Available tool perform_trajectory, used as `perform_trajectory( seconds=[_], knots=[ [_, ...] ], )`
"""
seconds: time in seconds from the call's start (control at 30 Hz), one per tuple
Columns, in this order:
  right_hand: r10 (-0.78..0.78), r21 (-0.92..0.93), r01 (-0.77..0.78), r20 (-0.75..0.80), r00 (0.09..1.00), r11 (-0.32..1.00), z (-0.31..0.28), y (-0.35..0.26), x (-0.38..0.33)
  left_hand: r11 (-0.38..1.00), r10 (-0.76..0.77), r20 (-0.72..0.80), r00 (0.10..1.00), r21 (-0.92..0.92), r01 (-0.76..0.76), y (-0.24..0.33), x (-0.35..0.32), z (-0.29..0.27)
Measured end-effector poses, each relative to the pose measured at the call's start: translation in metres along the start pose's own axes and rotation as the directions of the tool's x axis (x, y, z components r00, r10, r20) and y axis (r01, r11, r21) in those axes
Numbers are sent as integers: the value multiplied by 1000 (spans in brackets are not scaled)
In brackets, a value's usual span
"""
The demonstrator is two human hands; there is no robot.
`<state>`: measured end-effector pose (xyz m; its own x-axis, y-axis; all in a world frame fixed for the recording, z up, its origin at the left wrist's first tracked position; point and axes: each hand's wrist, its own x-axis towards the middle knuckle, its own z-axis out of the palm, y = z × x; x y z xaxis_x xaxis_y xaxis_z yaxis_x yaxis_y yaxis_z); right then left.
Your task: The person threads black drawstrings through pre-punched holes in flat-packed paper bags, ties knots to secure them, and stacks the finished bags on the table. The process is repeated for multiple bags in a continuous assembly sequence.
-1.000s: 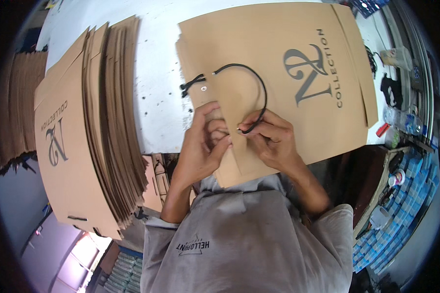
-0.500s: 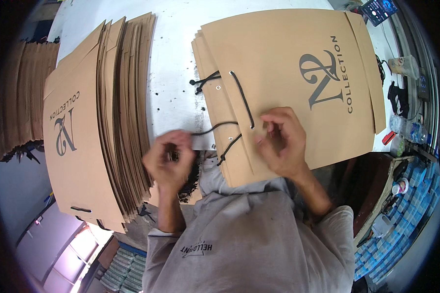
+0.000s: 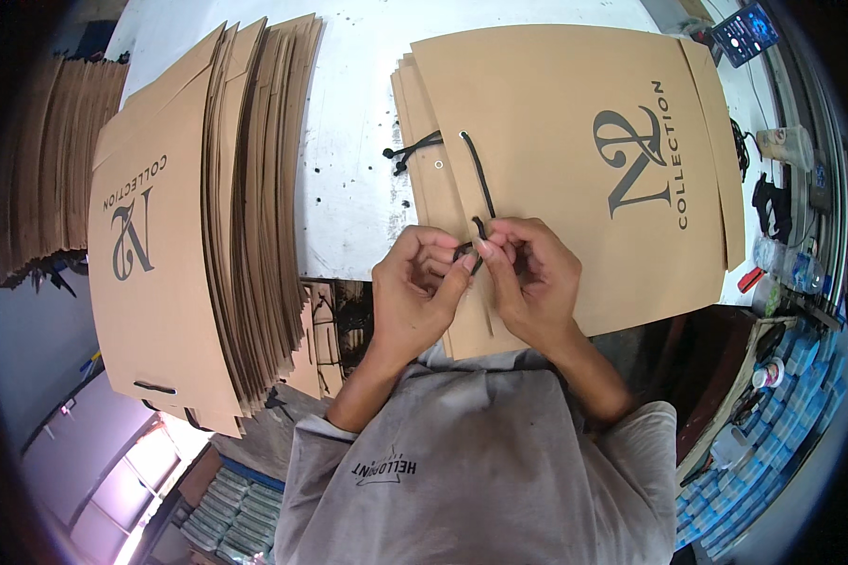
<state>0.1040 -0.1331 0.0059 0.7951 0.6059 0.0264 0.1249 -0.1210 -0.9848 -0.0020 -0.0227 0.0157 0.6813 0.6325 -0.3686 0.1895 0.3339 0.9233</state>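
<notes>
A flat brown paper bag (image 3: 556, 122) with dark printing lies on top of a few others before me. A black cord (image 3: 478, 171) runs from one eyelet along the bag's top edge down to my fingers. My left hand (image 3: 422, 287) pinches the cord between thumb and fingers, where it bends into a loop. Close beside it, my right hand (image 3: 535, 278) grips the short upright end of the same cord. The lower eyelet is hidden behind my fingers. Another knotted cord (image 3: 407, 153) sticks out at the bags' left edge.
To the left stands a thick stack of brown paper bags (image 3: 174, 245), with another stack (image 3: 57, 169) beyond it. A lit phone (image 3: 744, 36), a plastic cup (image 3: 784, 144) and a clear bottle (image 3: 804, 270) sit along the right side of the white table (image 3: 349, 122).
My left hand has moved right, from beside the bag to meet my right hand over its edge. Both hands now hold the cord, which has been drawn into a loop.
</notes>
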Motion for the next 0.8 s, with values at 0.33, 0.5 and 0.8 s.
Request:
perform_trajectory(
  seconds=[0.33, 0.5, 0.8],
  knots=[
    [-35, -164, 102, 370, 928, 981, -13, -13, 13, 549, 672, 279, 686, 435, -714, 2, 21, -22],
    [29, 49, -55, 427, 904, 997, -28, -8, 23, 957, 283, 116, 952, 37, -289, -4, 18, -19],
    [16, 119, -58, 322, 947, 991, -19, 4, 14, 942, 315, 150, 937, 72, -328, -12, 15, -13]
  ],
)
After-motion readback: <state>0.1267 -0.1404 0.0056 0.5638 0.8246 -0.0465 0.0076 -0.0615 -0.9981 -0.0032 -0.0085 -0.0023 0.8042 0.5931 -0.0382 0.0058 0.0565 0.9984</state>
